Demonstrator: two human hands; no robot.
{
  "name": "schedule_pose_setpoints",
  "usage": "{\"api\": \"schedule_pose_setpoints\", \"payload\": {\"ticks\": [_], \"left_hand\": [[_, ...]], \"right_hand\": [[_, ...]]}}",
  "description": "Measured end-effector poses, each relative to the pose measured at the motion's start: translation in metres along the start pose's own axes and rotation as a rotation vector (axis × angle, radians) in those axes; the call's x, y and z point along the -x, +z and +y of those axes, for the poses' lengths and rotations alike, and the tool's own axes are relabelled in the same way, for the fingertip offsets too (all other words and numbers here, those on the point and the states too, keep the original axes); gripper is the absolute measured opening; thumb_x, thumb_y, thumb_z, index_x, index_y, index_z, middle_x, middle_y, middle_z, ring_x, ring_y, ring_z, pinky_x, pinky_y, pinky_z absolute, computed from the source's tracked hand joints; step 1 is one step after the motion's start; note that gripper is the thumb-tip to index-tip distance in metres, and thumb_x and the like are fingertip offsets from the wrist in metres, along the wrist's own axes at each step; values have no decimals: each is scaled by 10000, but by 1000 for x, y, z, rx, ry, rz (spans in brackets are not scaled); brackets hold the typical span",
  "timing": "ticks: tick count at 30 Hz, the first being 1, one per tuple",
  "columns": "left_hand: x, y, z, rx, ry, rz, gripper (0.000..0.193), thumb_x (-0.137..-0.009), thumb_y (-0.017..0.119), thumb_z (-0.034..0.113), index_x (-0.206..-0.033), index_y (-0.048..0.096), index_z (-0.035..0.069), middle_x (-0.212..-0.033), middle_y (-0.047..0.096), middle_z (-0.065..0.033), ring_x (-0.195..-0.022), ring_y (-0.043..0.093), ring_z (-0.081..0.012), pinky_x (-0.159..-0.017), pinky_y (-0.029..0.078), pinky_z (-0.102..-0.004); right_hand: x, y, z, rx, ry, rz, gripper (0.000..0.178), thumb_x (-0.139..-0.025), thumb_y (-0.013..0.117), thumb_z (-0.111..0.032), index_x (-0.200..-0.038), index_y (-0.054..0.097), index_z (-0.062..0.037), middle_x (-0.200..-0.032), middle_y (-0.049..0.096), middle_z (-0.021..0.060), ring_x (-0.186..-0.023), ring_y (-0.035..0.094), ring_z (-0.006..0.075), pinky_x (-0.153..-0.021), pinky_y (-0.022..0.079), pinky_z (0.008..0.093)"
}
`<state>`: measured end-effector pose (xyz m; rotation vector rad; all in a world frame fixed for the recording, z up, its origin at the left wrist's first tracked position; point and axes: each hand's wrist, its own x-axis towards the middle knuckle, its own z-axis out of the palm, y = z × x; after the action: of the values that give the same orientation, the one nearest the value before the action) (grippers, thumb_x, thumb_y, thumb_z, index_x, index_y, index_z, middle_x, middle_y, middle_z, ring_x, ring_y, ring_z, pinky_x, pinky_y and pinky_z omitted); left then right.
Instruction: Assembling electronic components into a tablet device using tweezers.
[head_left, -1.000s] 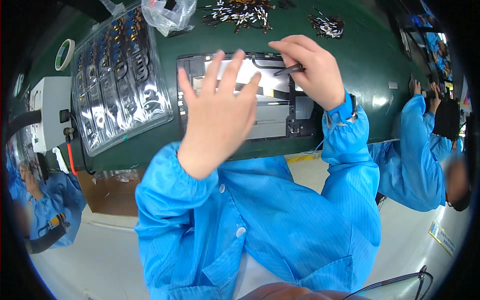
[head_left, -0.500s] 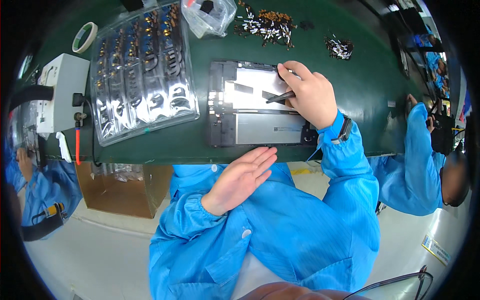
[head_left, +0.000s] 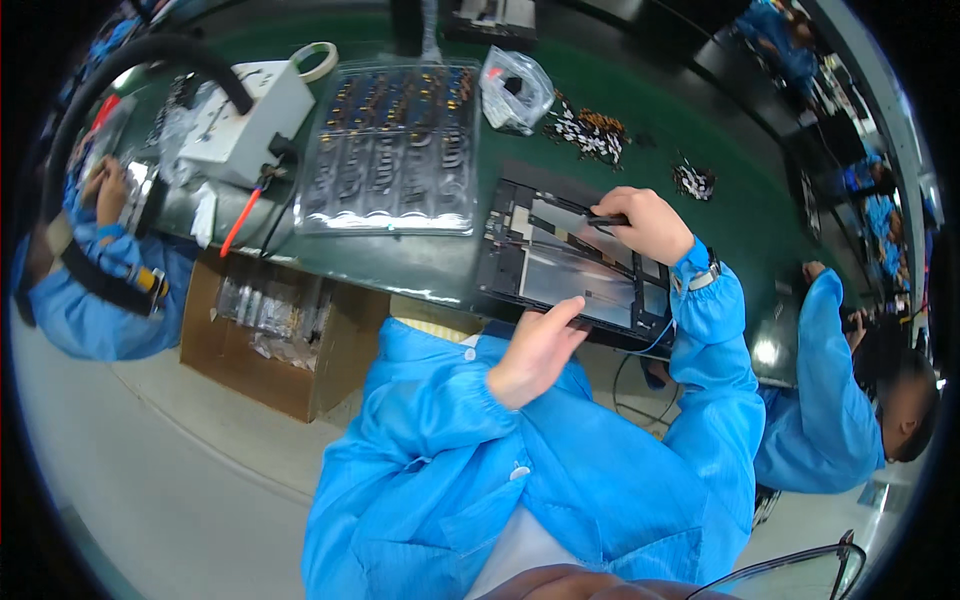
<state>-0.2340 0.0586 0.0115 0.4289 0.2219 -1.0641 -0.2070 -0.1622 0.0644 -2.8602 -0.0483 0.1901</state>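
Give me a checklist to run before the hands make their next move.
1. Right hand gripping the slim black tool: ok.
2. Left hand at the near edge of the black-framed device: ok, thumb over the edge.
3. Tool tip touching the device: cannot tell.
4. Device fully supported by the green table: cannot tell, its near side is partly hidden.
5. Larger heap of loose parts clear of the device: ok, it lies beyond it.

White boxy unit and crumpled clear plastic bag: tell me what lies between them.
The head view shows a rectangular clear plastic tray of small parts between the white unit and the bag.
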Motion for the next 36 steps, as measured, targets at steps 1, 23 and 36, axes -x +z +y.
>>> {"api": "schedule_pose_setpoints", "payload": {"ticks": [1, 23, 36], "left_hand": [[-1, 0, -11, -40, 9, 26, 185, -883, 536, 78, -1045, 580, 1, -1060, 611, -80, -1022, 558, -203, -887, 463, -398], [4, 67, 23, -2017, 1636, -159, 487, -732, 574, 82, -1180, 617, 267, -1244, 527, -25, -948, 494, -219, -702, 430, -304], [-24, 19, 10, -175, 32, -130, 282, -874, 573, 53, -1144, 526, -12, -1076, 594, -82, -966, 585, -162, -812, 497, -319]], "right_hand": [[7, -3, 1, -28, -22, 19, 340, -641, 558, 10, -972, 640, 13, -1003, 618, 145, -860, 602, 343, -770, 494, 370], [66, 10, 58, -934, 59, 1084, 305, -876, 512, -110, -1136, 590, 29, -1179, 593, 150, -950, 620, 241, -808, 494, 318], [19, -23, -7, -133, 234, 372, 439, -697, 492, 93, -1095, 625, -34, -1062, 628, 156, -927, 625, 263, -779, 485, 299]]}}
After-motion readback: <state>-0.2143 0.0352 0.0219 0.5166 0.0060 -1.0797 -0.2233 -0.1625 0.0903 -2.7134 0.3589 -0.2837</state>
